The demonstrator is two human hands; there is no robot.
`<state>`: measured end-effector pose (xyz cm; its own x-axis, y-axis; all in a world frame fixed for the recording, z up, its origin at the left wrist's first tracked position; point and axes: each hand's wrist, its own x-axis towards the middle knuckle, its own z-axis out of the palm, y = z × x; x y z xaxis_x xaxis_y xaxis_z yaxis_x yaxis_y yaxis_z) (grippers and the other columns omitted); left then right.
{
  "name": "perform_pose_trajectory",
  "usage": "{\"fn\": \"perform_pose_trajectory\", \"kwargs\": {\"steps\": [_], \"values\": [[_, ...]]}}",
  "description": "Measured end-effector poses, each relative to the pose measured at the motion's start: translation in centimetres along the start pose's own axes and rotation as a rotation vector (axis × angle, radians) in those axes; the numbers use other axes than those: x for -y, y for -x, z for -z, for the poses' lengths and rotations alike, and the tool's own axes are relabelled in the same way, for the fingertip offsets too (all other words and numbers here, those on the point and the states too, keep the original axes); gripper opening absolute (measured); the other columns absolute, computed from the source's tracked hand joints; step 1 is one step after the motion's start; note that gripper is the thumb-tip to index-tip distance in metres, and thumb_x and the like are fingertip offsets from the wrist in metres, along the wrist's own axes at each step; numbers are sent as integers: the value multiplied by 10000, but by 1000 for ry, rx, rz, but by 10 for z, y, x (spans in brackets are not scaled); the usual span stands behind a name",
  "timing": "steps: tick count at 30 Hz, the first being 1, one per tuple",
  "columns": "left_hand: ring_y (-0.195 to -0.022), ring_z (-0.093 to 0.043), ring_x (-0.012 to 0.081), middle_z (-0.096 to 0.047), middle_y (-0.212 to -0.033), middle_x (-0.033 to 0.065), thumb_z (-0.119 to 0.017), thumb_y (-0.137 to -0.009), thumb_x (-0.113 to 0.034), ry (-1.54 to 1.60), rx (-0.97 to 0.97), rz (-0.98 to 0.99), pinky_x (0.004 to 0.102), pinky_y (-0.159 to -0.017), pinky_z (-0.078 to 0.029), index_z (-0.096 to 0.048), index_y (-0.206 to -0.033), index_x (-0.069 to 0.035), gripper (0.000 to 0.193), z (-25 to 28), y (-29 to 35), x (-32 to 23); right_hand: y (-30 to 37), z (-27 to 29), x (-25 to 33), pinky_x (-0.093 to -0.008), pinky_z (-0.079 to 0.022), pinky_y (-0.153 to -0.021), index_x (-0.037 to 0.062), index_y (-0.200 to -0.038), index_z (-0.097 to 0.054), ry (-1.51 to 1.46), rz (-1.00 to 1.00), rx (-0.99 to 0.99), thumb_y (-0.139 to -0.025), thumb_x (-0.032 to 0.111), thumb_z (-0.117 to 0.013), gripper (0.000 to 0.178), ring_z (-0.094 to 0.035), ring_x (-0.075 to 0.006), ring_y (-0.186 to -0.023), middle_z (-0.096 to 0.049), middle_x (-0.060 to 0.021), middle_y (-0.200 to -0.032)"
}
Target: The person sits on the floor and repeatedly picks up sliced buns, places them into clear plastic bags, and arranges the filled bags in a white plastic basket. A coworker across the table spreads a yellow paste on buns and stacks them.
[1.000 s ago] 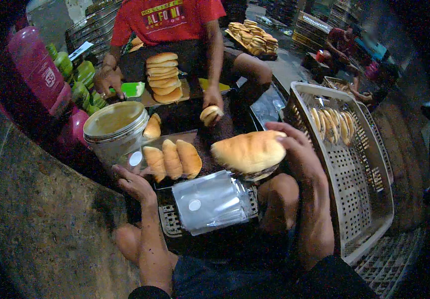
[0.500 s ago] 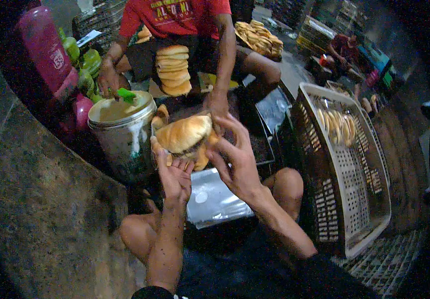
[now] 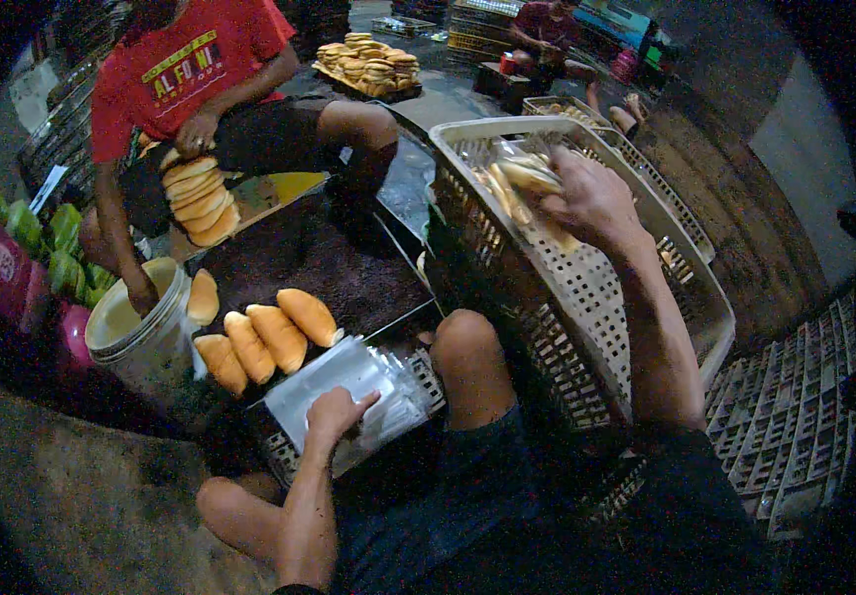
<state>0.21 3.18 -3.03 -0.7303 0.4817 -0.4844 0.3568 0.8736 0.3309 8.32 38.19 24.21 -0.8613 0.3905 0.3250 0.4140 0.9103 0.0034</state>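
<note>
My right hand (image 3: 591,198), blurred by motion, reaches into the far end of a pale plastic crate (image 3: 715,332). Its fingers are closed on a bagged bun (image 3: 530,176) beside other bagged buns standing there. My left hand (image 3: 334,418) lies on a stack of clear plastic bags (image 3: 363,367) in front of me, thumb stretched out and nothing gripped. Just beyond the stack, several golden oblong buns (image 3: 276,337) lie side by side on a dark, crumb-covered tray (image 3: 319,263). One more bun (image 3: 203,297) is by the bucket.
Opposite me, a person in a red shirt (image 3: 195,64) has one hand in a white bucket (image 3: 106,322) and the other at a stack of buns (image 3: 200,203). A bun pile (image 3: 368,64) lies behind. Green gas cylinders (image 3: 26,228) stand left. Another person (image 3: 547,35) sits farther back.
My right hand has gone from the middle into the crate with a bun. My left hand has let go of the buns and dropped onto the bags. The view has swung right.
</note>
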Motion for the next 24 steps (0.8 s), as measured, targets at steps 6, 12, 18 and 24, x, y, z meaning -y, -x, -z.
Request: {"fn": "perform_pose_trajectory", "kwargs": {"steps": [6, 12, 18, 24], "values": [[-596, -669, 225, -690, -669, 120, -637, -831, -571, 257, 243, -79, 373, -620, -504, -715, -788, -26, 553, -7, -10, 12, -16, -47, -40, -461, -483, -878, -29, -1346, -399, -63, 29, 605, -816, 602, -602, 849, -605, -421, -1062, -604, -281, -1168], [-495, -620, 153, -652, -611, 77, -607, -921, -419, 862, -509, -291, 278, -477, -470, -678, -783, 38, 483, 22, 34, -7, -2, -53, 161, -461, -526, -774, 27, -1058, -622, -257, 747, 651, -734, 523, -735, 603, -644, -394, -938, -667, -225, -961], [-778, -680, 245, -691, -942, 160, -493, -954, -523, 1855, -68, -267, 326, -647, -554, -602, -1069, 28, 574, 74, 41, 1, 63, -79, 223, -326, -522, -719, 3, -917, -666, -1470, 242, 228, -848, 152, -650, 165, -655, -227, -779, -678, -151, -867], [-869, -658, 173, -676, -979, 53, -646, -913, -345, 1813, -678, -327, 304, -715, -533, -630, -1041, -26, 344, 93, 45, 19, 106, -103, 179, -258, -541, -584, -11, -965, -615, -1811, -354, 517, -949, 295, -587, 308, -658, -163, -744, -623, -90, -796]]}}
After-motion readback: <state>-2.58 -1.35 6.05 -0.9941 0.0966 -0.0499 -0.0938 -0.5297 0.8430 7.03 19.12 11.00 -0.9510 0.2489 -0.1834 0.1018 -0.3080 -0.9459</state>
